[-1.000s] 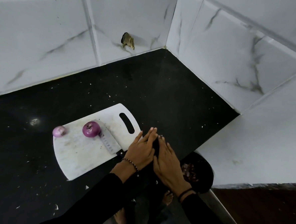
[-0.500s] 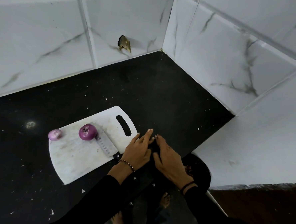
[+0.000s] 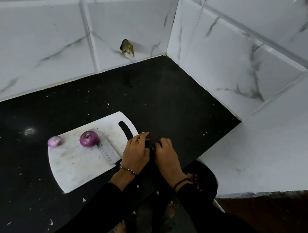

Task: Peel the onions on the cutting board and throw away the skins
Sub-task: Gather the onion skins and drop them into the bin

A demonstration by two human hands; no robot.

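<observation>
Two hands close together on the speckled black countertop (image 3: 168, 99), fingers bent down.
The left hand (image 3: 136, 152) and right hand (image 3: 167, 157) nearly touch; whether they pinch anything I cannot tell. At their 9 o'clock, the round dark-purple onion (image 3: 89, 138) and the smaller pale-pink onion (image 3: 55, 141) sit apart on the white plastic cutting board (image 3: 74, 165).

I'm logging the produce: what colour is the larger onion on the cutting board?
The larger onion is deep purple, clearest in the head view.

left hand (image 3: 136, 152) and right hand (image 3: 167, 156) side by side, fingers curled
</observation>
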